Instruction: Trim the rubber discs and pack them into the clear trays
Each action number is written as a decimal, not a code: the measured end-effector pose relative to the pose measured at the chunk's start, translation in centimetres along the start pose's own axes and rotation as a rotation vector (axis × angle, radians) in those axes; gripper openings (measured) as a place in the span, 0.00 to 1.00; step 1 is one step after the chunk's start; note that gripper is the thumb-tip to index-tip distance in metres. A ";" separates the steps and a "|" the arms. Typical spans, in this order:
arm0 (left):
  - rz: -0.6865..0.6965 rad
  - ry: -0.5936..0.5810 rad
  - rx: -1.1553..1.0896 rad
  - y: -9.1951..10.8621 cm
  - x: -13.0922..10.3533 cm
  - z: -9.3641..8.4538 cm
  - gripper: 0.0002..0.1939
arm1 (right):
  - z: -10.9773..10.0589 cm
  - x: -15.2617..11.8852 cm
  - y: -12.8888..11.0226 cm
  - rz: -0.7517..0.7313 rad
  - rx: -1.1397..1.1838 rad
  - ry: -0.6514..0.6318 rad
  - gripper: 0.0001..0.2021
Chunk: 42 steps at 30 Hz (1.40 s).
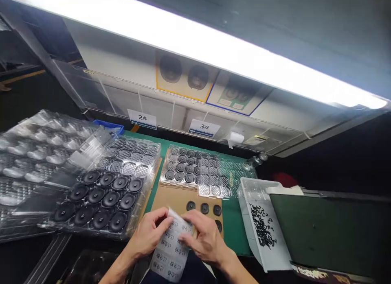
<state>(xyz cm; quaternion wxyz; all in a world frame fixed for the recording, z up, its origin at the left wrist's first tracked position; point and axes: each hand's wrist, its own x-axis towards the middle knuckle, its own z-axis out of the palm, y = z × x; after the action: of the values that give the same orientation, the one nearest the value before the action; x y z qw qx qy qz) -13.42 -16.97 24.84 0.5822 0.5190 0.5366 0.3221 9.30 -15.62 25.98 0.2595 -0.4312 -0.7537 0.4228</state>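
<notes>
Between my hands is a sheet of small white printed labels [171, 251], tilted toward me near the bench's front edge. My left hand [149, 233] pinches its upper left side between thumb and fingers. On the right side, my right hand [203, 237] has its thumb and fingers closed on the sheet's edge. Just beyond my hands, several round black parts [204, 208] lie on a brown cardboard sheet [171, 197]; my right hand partly covers that area. Whether a single label is peeled off cannot be made out.
At left, a clear tray [157, 154] holds rows of larger black parts, with stacked clear trays [39, 154] beside it. Another clear tray [165, 179] with black parts stands at the back. A white bin [244, 194] of small black pieces and a dark green panel [324, 231] are right.
</notes>
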 end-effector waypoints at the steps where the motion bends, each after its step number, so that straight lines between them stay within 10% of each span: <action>1: -0.007 -0.016 -0.001 0.1 0.4 0.6 0.21 | -0.1 -0.2 0.3 0.037 0.005 -0.014 0.11; 15: -0.134 0.228 -0.291 3.6 5.2 10.6 0.27 | -9.4 -2.3 9.7 0.353 0.409 0.157 0.29; 20: -0.193 0.211 -0.332 4.4 6.0 13.4 0.26 | -10.4 -4.0 12.3 0.415 0.597 0.012 0.36; 35: -0.303 0.169 -0.424 5.2 7.6 17.9 0.25 | -12.4 -5.4 13.5 0.214 0.745 -0.129 0.20; 42: -0.369 0.206 -0.505 4.8 8.5 17.7 0.18 | -14.5 -5.4 11.9 -0.140 0.338 -0.055 0.23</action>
<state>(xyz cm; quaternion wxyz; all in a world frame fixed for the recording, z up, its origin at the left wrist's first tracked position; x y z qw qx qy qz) 6.25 -12.41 24.95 0.6838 0.2172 0.5808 0.3847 28.06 -11.10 22.93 0.3362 -0.3165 -0.7069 0.5359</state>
